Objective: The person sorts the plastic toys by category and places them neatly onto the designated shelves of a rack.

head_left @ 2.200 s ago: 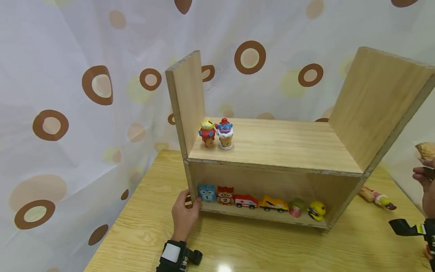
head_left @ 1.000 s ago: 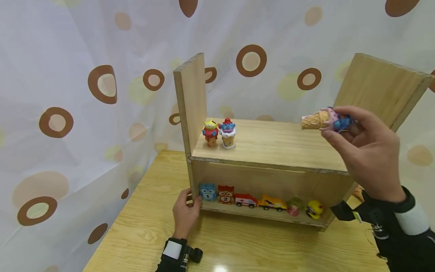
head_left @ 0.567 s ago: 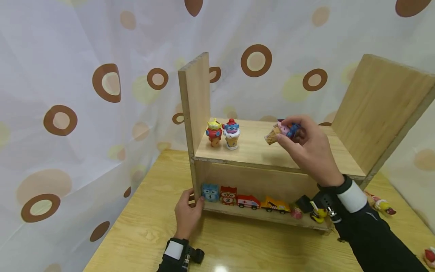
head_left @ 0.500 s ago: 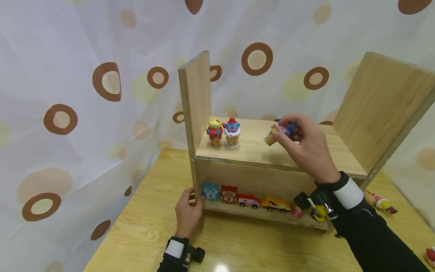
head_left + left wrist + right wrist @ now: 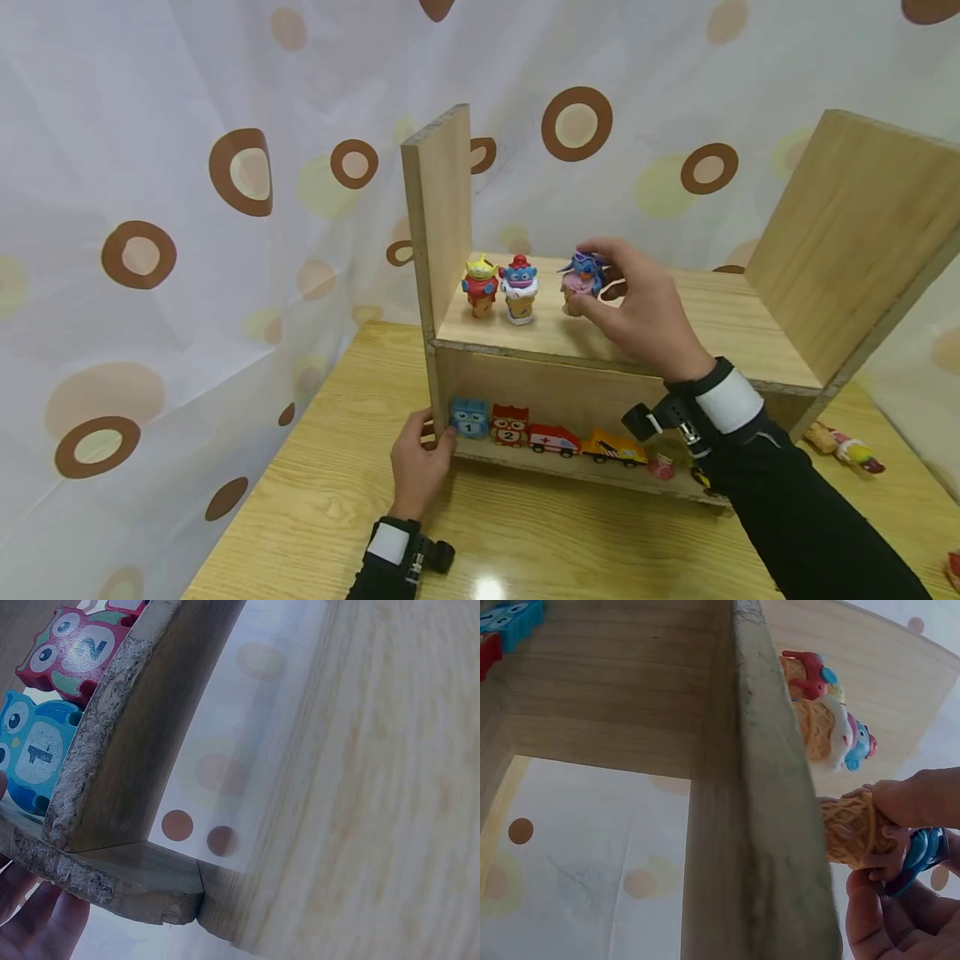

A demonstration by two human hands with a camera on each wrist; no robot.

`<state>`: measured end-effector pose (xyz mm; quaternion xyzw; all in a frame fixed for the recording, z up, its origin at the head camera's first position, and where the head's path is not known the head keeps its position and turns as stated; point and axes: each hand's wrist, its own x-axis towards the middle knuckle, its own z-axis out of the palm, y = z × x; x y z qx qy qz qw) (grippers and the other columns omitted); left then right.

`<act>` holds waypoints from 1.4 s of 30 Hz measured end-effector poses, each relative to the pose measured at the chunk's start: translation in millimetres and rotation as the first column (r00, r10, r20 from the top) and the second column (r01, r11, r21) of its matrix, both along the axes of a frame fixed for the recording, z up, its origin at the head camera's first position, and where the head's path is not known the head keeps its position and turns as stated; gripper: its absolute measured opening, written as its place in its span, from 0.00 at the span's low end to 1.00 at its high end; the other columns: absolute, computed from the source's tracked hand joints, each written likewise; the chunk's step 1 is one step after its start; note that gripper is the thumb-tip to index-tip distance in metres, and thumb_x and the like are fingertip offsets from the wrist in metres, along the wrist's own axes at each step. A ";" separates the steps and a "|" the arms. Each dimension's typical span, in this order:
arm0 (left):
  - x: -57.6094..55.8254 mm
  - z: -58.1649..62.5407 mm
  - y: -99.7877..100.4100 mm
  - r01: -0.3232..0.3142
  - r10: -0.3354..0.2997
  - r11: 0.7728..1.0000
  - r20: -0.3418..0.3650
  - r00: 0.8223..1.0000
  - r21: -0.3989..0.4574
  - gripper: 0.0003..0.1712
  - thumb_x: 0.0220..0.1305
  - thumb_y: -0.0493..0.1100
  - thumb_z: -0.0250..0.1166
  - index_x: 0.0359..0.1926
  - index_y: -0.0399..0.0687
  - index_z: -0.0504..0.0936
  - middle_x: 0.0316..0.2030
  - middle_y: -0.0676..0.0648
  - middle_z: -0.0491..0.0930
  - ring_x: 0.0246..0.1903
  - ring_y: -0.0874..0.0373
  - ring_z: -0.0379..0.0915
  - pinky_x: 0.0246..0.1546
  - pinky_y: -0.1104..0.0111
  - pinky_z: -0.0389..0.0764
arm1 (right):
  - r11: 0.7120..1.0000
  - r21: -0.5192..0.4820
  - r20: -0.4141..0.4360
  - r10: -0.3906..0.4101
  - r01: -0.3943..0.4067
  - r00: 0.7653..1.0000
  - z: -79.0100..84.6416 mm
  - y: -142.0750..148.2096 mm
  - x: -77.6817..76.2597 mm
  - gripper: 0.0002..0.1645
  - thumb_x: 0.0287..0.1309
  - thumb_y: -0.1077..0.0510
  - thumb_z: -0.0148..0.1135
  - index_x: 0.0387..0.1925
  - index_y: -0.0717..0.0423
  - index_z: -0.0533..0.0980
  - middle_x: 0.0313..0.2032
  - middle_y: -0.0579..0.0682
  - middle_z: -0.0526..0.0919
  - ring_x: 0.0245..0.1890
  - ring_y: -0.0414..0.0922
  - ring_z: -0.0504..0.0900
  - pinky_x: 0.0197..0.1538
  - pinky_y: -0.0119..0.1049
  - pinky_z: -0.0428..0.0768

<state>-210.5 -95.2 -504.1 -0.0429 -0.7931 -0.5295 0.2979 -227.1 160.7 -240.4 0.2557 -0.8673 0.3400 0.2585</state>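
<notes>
My right hand (image 5: 637, 304) pinches an ice-cream-cone figurine (image 5: 581, 279) with a blue character on top and pink icing, upright close over the upper shelf (image 5: 720, 325). In the right wrist view its waffle cone (image 5: 849, 829) shows between thumb and fingers. To its left on that shelf stand a yellow-headed, red figurine (image 5: 481, 287) and a blue-headed one with a red top (image 5: 519, 290). My left hand (image 5: 422, 467) grips the lower left edge of the wooden shelf unit's side panel (image 5: 420, 242), thumb in front and fingers behind.
Along the lower shelf stand a blue owl block (image 5: 470, 417), a red owl block (image 5: 510, 425), a red ambulance (image 5: 553, 439), a yellow truck (image 5: 615, 448) and a pink figurine (image 5: 661, 467). Another cone figurine (image 5: 847, 448) lies on the table to the right.
My right hand came in from the far right with the cone figurine, moved left over the upper shelf and turned the figurine from lying sideways to upright. My left hand kept its grip.
</notes>
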 end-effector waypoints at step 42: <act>1.4 2.2 0.7 0.009 -0.009 1.000 0.047 0.999 0.011 0.17 0.61 0.38 0.67 0.52 0.45 0.80 0.46 0.44 0.85 0.43 0.49 0.84 0.37 0.60 0.87 | 1.000 -0.007 -0.013 -0.008 0.008 1.000 -17.2 -8.0 4.0 0.37 0.56 0.63 0.69 0.65 0.65 0.66 0.57 0.63 0.76 0.55 0.57 0.74 0.48 0.50 0.76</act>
